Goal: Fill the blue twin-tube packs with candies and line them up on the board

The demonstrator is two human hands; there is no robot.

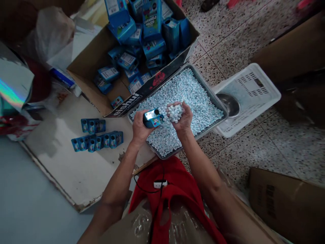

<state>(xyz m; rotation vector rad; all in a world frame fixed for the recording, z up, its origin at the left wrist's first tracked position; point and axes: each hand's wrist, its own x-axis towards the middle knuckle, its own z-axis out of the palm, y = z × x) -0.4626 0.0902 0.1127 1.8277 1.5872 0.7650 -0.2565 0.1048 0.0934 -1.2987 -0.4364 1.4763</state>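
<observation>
Two bare hands work near the middle of the frame, over your grey rectangular tray (164, 157) filled with a layer of pale blue and white pellets (188, 88). Your left hand (140, 128) is closed around a small, shiny blue box (152, 121), holding it on its side, with the end that has a dark round spot toward your right hand (186, 119). That right hand is turned palm up, its fingers curled in a cup around a heap of small white pellets (175, 113), just beside the box.

On the white tabletop (63, 173) to the left, you have two groups of upright blue boxes (98, 140), the upper group smaller than the lower. Against the tray's far side, at the top of the frame, an open brown cardboard carton (83, 69) holds many loose blue packages (151, 18), tipped at various angles. Right of the tray are a white slotted plastic basket (269, 91) and a round metal bowl (230, 105) that lies partly behind the tray rim. You wear a red garment (170, 173) at bottom centre, and a closed brown cardboard box (286, 203) sits at lower right on the speckled floor (236, 156).
</observation>
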